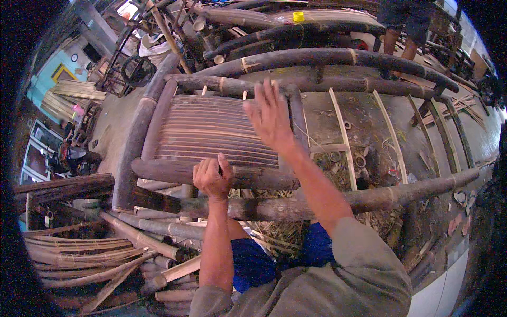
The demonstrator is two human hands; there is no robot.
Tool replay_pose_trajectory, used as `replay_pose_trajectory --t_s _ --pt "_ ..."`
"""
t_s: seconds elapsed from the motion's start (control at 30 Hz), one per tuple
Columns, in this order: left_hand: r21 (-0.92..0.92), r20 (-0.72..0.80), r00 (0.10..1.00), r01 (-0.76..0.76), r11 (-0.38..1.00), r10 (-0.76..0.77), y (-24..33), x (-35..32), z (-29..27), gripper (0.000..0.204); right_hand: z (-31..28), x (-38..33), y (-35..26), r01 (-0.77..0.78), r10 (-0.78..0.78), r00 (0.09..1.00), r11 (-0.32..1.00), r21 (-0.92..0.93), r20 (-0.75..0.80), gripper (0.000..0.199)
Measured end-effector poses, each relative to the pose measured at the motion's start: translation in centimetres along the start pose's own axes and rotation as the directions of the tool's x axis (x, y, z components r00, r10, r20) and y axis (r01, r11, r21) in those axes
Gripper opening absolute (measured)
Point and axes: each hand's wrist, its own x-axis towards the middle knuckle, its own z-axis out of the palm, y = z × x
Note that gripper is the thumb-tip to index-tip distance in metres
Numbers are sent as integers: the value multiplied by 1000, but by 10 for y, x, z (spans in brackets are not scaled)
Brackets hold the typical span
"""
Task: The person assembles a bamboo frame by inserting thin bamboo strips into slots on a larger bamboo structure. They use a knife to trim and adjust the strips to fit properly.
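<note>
Head view: bamboo frame [391, 197] stretches across the middle, from about 9 to 3 o'clock. Slat panel [211, 127] sits inside its left part, 10 o'clock of centre, slats running side to side. Left hand [212, 177] just off centre at 8 o'clock, at the panel's near rail [259, 177]; fingers curled together in a fist, thumb up; cannot tell if anything is clamped in it. Right hand [271, 117] at 1 o'clock, over the panel's right edge, fingers apart and pointing to 12, slightly blurred; cannot tell if it touches the slats. Pale strips [390, 136] cross the open part of the frame at 3 o'clock, spaced apart. Curved pole [317, 56] beyond the right hand, 12 to 2 o'clock. Yellow container [298, 17] near 12. Another person's legs [392, 41] at 2. Bamboo strips [84, 253] piled at 8.
</note>
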Motion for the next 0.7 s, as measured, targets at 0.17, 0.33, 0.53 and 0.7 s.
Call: replay_pose_trajectory --t_s 0.17,0.33,0.53,0.7 --pt "-40 -36 999 0 999 -2 -2 -1 2 34 42 31 -11 -154 154 988 988 3 17 70" --pt "-68 -22 1000 12 998 -13 2 -1 5 32 94 -14 6 -253 263 898 965 -74 353 75" --pt "-42 -25 998 53 998 -55 4 -1 3 31 94 -20 5 -248 265 880 964 -95 394 74" --pt "3 -48 998 47 999 -46 5 1 4 33 74 -46 6 -225 226 879 973 -52 420 74"
